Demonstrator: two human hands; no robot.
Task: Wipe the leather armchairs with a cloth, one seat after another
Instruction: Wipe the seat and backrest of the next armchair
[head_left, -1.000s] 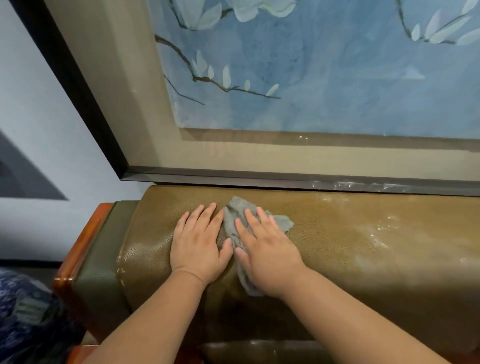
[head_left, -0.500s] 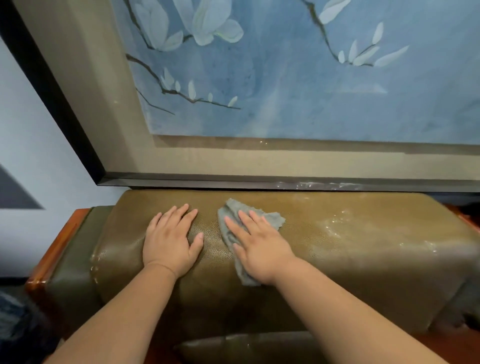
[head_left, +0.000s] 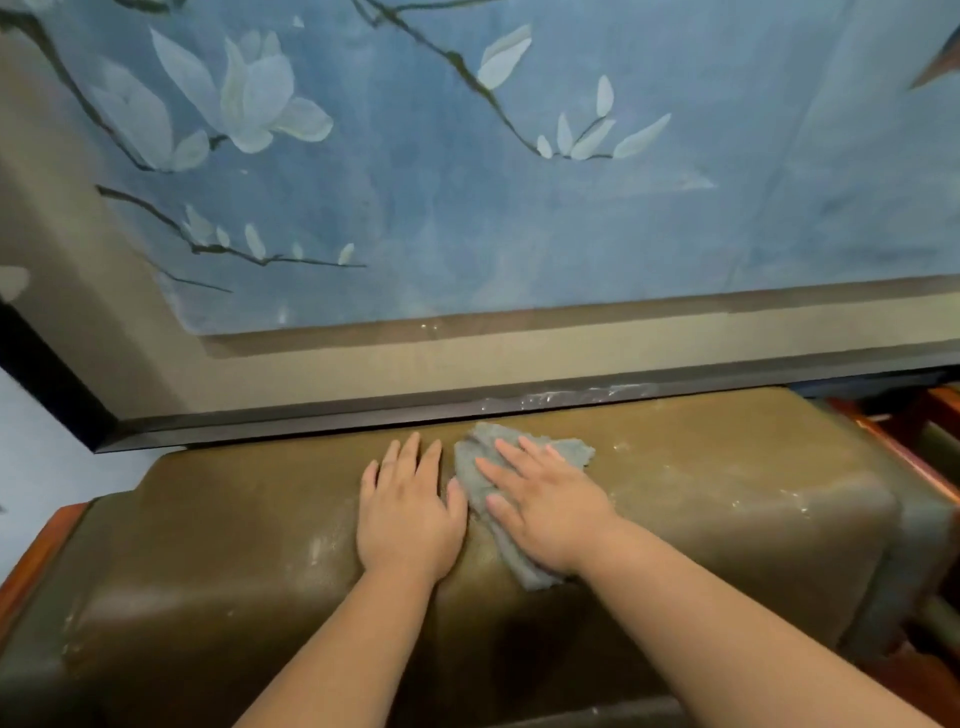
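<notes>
Both hands lie flat on the rounded top of an olive-brown leather armchair back (head_left: 701, 499), which runs across the lower half of the frame. The right hand (head_left: 545, 512), just right of centre, presses a grey cloth (head_left: 470, 457) onto the leather with straight, spread fingers; nothing is curled round the fabric, so the hand is released and pushing down on it. The cloth is crumpled and shows beyond the fingertips toward the upper edge of the chair back, along the thumb side, and again as a tail below the heel of the hand near the wrist. The left hand (head_left: 408, 512) rests palm-down on bare leather just beside the cloth, fingers straight and close together, grasping nothing; its thumb lies next to the cloth's edge (whether it touches the fabric cannot be told).

The leather to the right of the cloth carries pale, shiny streaks and specks. A wooden armrest (head_left: 36, 551) edges the chair at the lower left, and more reddish wood shows at the far right of the frame.

Directly behind the chair back stands a large framed painting (head_left: 519, 182) filling the upper half of the frame: white magnolia blossoms on dark branches against blue, with a beige mat and a dark frame.
</notes>
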